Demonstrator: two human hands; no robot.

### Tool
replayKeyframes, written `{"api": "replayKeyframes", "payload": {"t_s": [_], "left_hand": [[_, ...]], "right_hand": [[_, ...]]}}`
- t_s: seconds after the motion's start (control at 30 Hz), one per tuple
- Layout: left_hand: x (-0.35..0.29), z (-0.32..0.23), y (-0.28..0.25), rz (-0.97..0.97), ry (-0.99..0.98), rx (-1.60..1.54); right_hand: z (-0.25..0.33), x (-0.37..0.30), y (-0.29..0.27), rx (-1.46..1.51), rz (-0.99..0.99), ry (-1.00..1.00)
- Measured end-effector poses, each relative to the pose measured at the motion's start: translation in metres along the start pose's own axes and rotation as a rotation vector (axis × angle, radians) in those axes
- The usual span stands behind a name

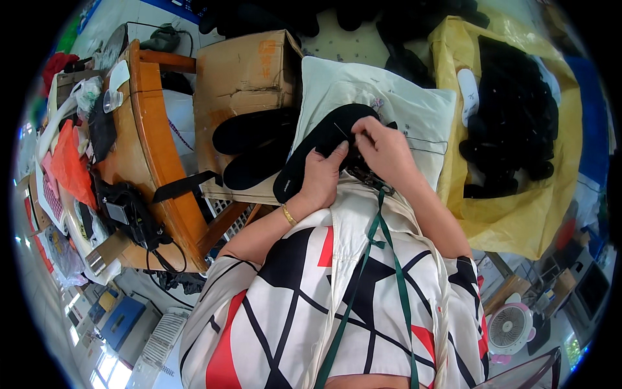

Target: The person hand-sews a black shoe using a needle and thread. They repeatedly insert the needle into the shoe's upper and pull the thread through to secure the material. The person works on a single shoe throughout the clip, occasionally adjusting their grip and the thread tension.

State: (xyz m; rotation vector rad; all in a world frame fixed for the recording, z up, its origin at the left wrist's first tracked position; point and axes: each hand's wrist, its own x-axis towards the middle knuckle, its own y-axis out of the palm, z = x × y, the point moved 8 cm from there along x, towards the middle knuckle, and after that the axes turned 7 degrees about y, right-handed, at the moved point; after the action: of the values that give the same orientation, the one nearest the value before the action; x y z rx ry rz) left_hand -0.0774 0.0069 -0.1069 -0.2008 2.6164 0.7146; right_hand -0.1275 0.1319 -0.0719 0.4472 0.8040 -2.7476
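Note:
A black shoe upper or sole [324, 139] lies on a white cushion [414, 110] in my lap. My left hand [322, 178] grips its near edge, thumb on top. Just right of it, my right hand [385, 152] pinches a thin needle or thread against the black piece. A green lanyard [376, 240] with a small pair of scissors [369, 178] hangs from my neck below the hands. A gold bracelet [288, 214] circles my left wrist.
Two more black soles [249, 146] rest on a cardboard box [243, 78] to the left. A yellow bag [518, 201] at right holds several black pieces. A wooden table [146, 155] stands at left with bags and a black device. A small fan [510, 327] sits on the floor at lower right.

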Motion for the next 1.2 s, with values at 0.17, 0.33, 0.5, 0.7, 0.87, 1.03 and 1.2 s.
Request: {"api": "replayKeyframes", "payload": {"t_s": [0.17, 0.33, 0.5, 0.7, 0.87, 1.03, 1.2], "left_hand": [[-0.003, 0.014, -0.006, 0.05, -0.04, 0.058], [-0.001, 0.015, -0.003, 0.132, -0.024, 0.131], [-0.004, 0.003, 0.004, 0.105, -0.037, 0.187], [0.007, -0.027, 0.017, 0.179, 0.02, 0.394], [0.04, -0.042, 0.032, 0.53, 0.134, 0.798], [0.039, -0.036, 0.104, 1.043, 0.368, 1.471], [0.033, 0.03, 0.102, 1.349, 0.273, 1.65]], "right_hand": [[0.012, -0.002, 0.002, -0.056, -0.012, -0.143], [0.003, 0.0, -0.015, 0.081, -0.379, -0.315], [-0.008, 0.007, -0.016, 0.735, 0.097, 0.205], [-0.06, -0.022, -0.112, 1.123, -0.117, 0.165], [-0.156, -0.098, -0.308, 1.567, -0.778, -0.064], [-0.348, -0.255, -0.455, 1.509, -1.216, -0.255], [-0.364, -0.35, -0.443, 1.282, -1.698, -0.145]]}}
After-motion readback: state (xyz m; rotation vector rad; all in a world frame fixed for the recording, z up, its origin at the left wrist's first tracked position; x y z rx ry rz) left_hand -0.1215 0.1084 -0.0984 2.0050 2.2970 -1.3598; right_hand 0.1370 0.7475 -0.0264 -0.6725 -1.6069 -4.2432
